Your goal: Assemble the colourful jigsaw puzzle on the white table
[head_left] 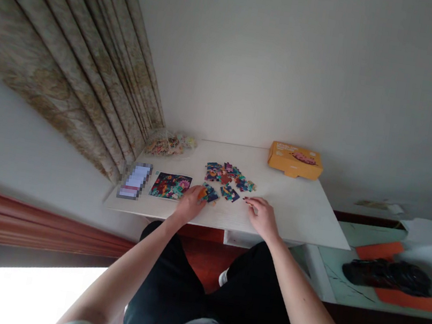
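Colourful jigsaw puzzle pieces (227, 175) are joined in a loose cluster on the white table. Nearer to me lie two smaller joined groups, one puzzle section (229, 193) in the middle and another puzzle section (211, 194) at the left. My left hand (191, 204) is closed at the left section's edge, its fingertips on an orange-and-blue puzzle piece. Right of the groups, my right hand (262, 216) pinches a small dark puzzle piece, mostly covered by the fingers. A printed picture card (171, 185) with a dark floral pattern lies beside my left hand, partly behind it.
A yellow box (295, 161) stands at the back right of the table (293, 211). Clear bags of pieces (167, 145) sit at the back left by the curtain (103, 75). A blurred-out phone (135, 180) lies at the left edge. A black camera lens (388, 275) rests on the right-hand surface.
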